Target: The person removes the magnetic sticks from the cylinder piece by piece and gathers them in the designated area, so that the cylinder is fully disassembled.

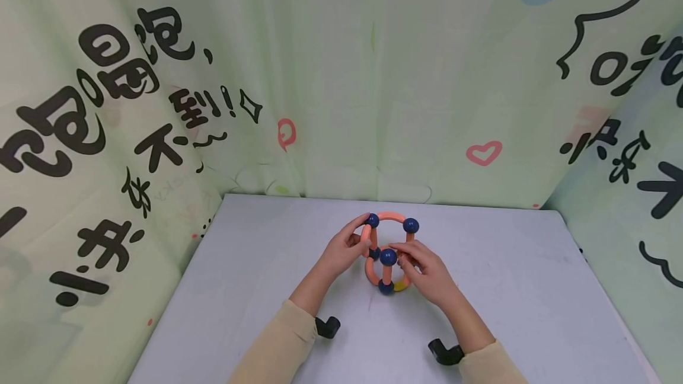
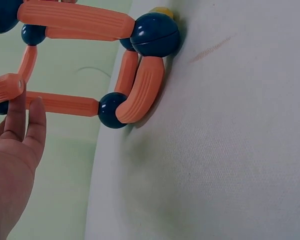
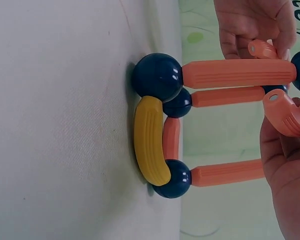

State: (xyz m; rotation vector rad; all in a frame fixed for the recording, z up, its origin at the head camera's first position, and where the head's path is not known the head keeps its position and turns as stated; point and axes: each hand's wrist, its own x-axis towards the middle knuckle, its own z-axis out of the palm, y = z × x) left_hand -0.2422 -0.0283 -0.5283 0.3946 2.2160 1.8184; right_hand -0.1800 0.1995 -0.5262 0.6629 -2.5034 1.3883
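A frame of magnetic building pieces stands on the table: dark blue balls (image 1: 411, 226) joined by straight orange rods (image 3: 237, 73) and curved ones. Its bottom ring has orange curved rods (image 2: 143, 92) and one yellow curved rod (image 3: 151, 141). At the upper left, my left hand (image 1: 344, 250) pinches a curved orange rod (image 2: 5, 88) beside a top ball, its near end free. My right hand (image 1: 424, 268) holds another curved orange rod (image 3: 286, 114) by the upper front ball (image 1: 388, 256); one end of it points free. The fingers partly hide both rods.
The frame stands on a white table (image 1: 267, 253), toward its back half. A printed pale green curtain (image 1: 341, 105) hangs behind and at both sides. Black mounts (image 1: 447, 352) sit at each wrist.
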